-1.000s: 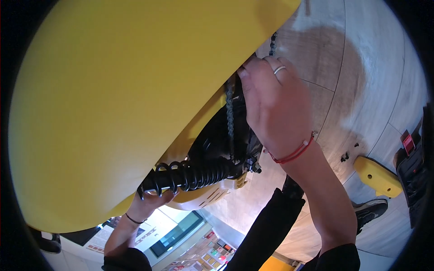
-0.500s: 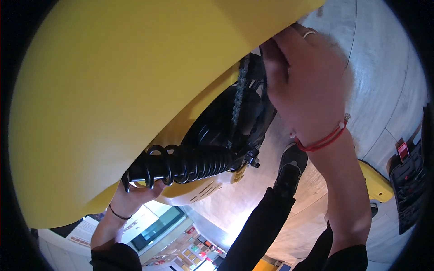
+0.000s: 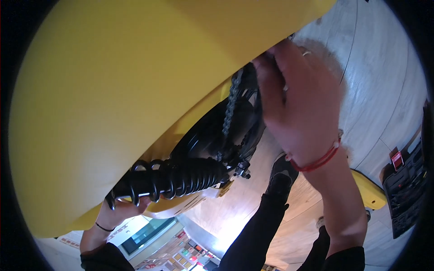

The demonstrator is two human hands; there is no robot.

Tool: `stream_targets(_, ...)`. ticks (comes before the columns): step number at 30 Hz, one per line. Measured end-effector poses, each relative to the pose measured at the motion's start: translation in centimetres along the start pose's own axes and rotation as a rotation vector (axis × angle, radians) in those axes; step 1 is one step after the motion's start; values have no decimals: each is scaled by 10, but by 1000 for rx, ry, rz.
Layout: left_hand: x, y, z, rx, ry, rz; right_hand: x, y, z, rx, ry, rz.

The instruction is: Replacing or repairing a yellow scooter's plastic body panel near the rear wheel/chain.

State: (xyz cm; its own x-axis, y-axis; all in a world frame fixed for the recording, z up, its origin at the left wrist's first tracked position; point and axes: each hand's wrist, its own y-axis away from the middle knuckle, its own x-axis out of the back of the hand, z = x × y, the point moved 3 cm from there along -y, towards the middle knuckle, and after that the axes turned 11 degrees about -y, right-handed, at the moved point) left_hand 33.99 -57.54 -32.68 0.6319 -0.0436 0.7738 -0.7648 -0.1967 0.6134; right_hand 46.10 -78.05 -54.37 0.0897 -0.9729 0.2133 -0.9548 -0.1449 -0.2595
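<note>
A large smooth yellow body panel (image 3: 104, 99) of a motorbike or scooter fills the upper left. Below its edge show a black coil-spring shock absorber (image 3: 176, 180), a metal drive chain (image 3: 230, 104) and a dark curved part like a fender or wheel (image 3: 203, 128). My right hand (image 3: 305, 104), with a ring and a red bracelet, is at the panel's right edge. Its fingers are curled together, and whatever they pinch is hidden. My left hand (image 3: 121, 213) reaches in behind the shock absorber's left end; its thumb shows against the coils, the other fingers are hidden.
My shoe (image 3: 281, 176) and dark-trousered leg (image 3: 251, 230) are below, on the wood-look floor (image 3: 375, 67). At the right lie a yellow part (image 3: 368, 189) and a black open tool case (image 3: 409, 185). A shelf with small coloured items (image 3: 185, 253) stands at the bottom.
The shock absorber, chain and my left hand appear slightly lower and further left. My right hand has moved a little down and left, its fingers still curled by the panel edge.
</note>
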Motion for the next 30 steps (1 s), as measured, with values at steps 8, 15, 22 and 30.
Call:
stream_targets(8,-6,20,-16,74,148,-87,5,-7,-10,6,-130,37)
stream_targets(15,1,26,-18,279,162,-192,-1,-5,0,17,-237,104)
stream_targets(22,9,17,-13,213,-341,-268,3,-6,-3,-61,-262,36)
stream_targets(30,18,12,1,47,-337,-31,-6,6,-3,-137,-328,111)
